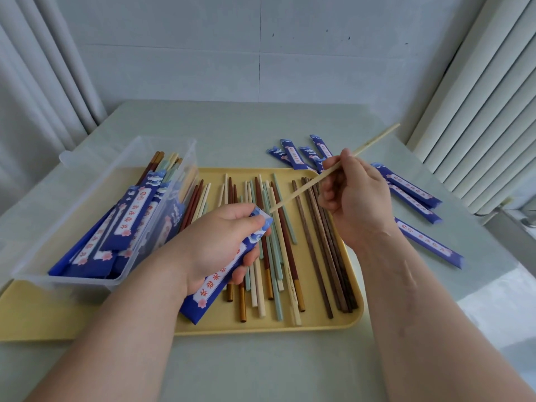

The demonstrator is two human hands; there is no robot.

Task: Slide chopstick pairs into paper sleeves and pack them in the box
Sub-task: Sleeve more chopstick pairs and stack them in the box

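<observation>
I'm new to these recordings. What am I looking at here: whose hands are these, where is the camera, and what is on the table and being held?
There is no machine here. A person works with bare hands, and the single picture comes from a wide-angle camera worn on their head, looking down. The left hand grips a blue printed paper sleeve. The right hand pinches a pale wooden chopstick, its tip pointing toward the sleeve's upper end. On the grey-green table lies a yellow plastic tray with loose chopsticks in brown, cream and green. A clear plastic box at the left holds sleeved chopsticks. More blue sleeves lie on the table to the right.
</observation>
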